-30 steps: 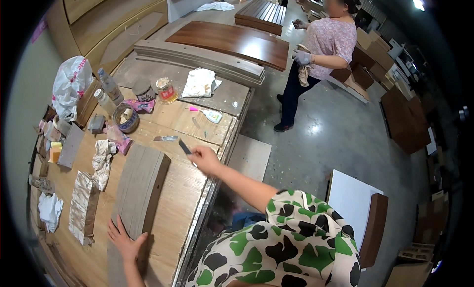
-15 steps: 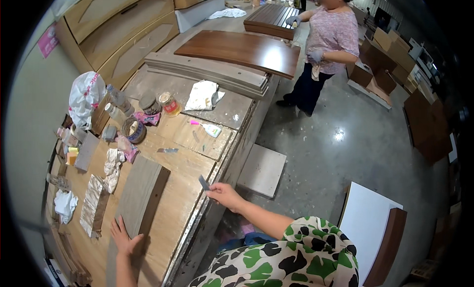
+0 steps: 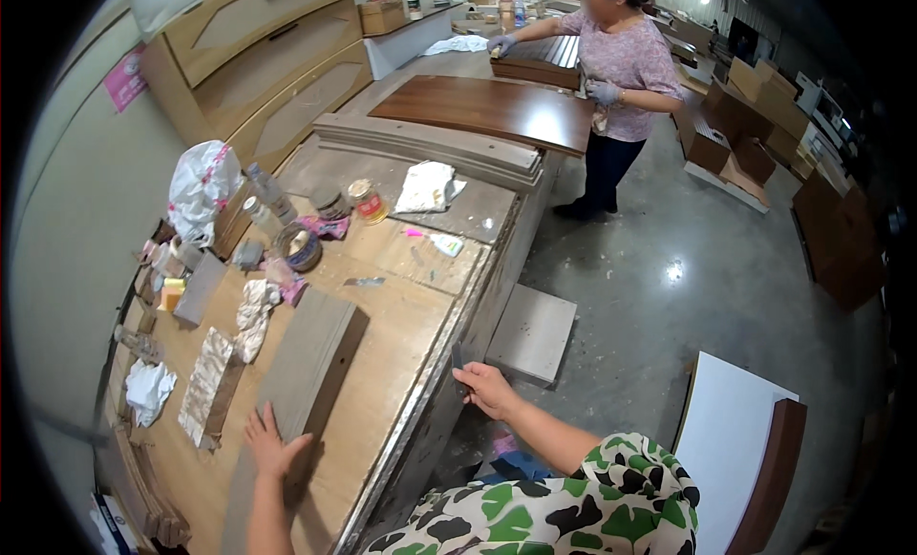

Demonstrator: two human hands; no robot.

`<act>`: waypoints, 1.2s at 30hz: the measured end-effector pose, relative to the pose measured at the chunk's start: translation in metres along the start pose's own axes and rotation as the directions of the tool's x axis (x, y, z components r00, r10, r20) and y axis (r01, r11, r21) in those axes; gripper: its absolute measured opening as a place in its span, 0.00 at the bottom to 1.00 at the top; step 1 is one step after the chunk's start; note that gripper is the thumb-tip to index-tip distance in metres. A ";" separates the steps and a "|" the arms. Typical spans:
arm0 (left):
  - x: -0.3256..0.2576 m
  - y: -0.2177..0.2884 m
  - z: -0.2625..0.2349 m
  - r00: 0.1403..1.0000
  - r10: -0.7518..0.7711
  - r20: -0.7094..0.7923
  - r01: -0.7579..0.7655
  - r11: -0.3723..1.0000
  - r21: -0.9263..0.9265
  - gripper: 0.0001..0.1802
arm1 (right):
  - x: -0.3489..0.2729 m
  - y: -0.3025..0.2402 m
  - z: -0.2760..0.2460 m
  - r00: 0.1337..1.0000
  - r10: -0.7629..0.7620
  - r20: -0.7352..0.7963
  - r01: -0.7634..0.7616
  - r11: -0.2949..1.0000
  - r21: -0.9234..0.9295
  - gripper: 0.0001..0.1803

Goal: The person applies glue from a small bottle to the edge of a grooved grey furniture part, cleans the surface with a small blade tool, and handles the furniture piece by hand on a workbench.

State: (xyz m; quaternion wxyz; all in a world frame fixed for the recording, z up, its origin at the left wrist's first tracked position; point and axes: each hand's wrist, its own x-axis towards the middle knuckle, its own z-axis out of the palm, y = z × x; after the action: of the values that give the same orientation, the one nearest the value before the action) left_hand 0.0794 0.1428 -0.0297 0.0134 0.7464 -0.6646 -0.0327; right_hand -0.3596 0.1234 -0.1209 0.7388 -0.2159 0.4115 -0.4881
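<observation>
My left hand (image 3: pixel 275 444) rests with fingers apart on a long grey wood-grain board (image 3: pixel 308 350), which lies lengthwise on the workbench (image 3: pixel 392 330). The board's narrow side faces right and has a small dark hole. Pinched between the fingers of my right hand (image 3: pixel 488 390) is a small flat dark blade (image 3: pixel 457 355), pointing upward. That hand is at the bench's right edge, apart from the board. Left of the board are a crumpled stained cloth (image 3: pixel 255 318) and a paint-smeared block (image 3: pixel 210 383). Another thin metal blade (image 3: pixel 364 282) lies beyond the board.
Jars and bottles, among them a yellow-red jar (image 3: pixel 367 202), stand at the bench's far left. A glue bottle (image 3: pixel 446 244) and white cloth (image 3: pixel 428 187) lie further back. A co-worker (image 3: pixel 626 68) stands beyond a glossy brown panel (image 3: pixel 487 109). A pale board (image 3: pixel 533 333) is low beside the bench.
My right hand has moved right with the blade, which now points more upright. My left hand stays on the board. The co-worker's reaching hand has shifted left, and the whole view has shifted.
</observation>
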 end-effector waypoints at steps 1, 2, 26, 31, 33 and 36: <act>-0.001 -0.001 -0.001 1.000 0.001 -0.010 -0.001 1.000 -0.014 0.62 | -0.003 0.002 0.022 1.000 0.003 0.020 -0.002 1.000 -0.021 0.09; 0.001 -0.002 0.002 1.000 0.005 -0.024 -0.005 1.000 -0.014 0.61 | -0.007 0.003 0.045 0.999 0.003 0.037 -0.001 0.999 -0.045 0.10; -0.338 -0.289 0.050 0.679 -0.731 0.068 -0.074 -0.161 -0.984 0.33 | 0.000 0.259 0.483 0.644 -0.105 0.758 0.759 0.217 -0.614 0.15; -0.347 -0.299 0.054 0.705 -0.709 -0.016 -0.198 -0.175 -0.964 0.33 | -0.014 0.295 0.501 0.679 -0.021 0.734 0.726 0.168 -0.667 0.16; -0.347 -0.312 0.058 0.751 -0.644 -0.143 -0.381 -0.246 -0.891 0.30 | -0.017 0.293 0.500 0.580 0.074 0.811 0.815 -0.067 -0.576 0.13; -0.324 -0.305 0.034 0.661 -0.750 0.036 -0.316 -0.322 -0.893 0.28 | -0.019 0.288 0.488 0.606 0.162 0.778 0.794 -0.174 -0.582 0.09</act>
State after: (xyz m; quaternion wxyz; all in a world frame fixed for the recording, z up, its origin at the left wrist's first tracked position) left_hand 0.3426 0.5011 -0.0729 0.8078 0.5055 -0.1119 -0.2818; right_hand 0.1927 0.2245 -0.0436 0.2490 -0.9257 0.2603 -0.1156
